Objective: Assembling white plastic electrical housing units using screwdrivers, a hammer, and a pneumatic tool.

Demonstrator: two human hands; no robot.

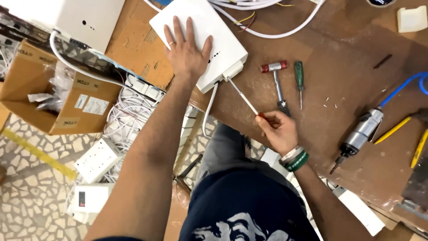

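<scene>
The fingers of the right hand point(278, 129) were closed around the red handle of a thin screwdriver point(244, 98), whose shaft was angled away from them so that its tip was set against the near corner of a white plastic box point(223, 44), at the small block where a white cable point(209, 109) left it. The fingers of the left hand point(187, 49) were spread flat on the box lid, apparently so that the box was kept from sliding on the brown worktop point(347, 89). Just beyond the right fingers a small red-headed hammer point(277, 80) and a green screwdriver point(299, 80) were laid; farther to their right a pneumatic driver point(359, 136) was left on its blue hose point(401, 87)
</scene>
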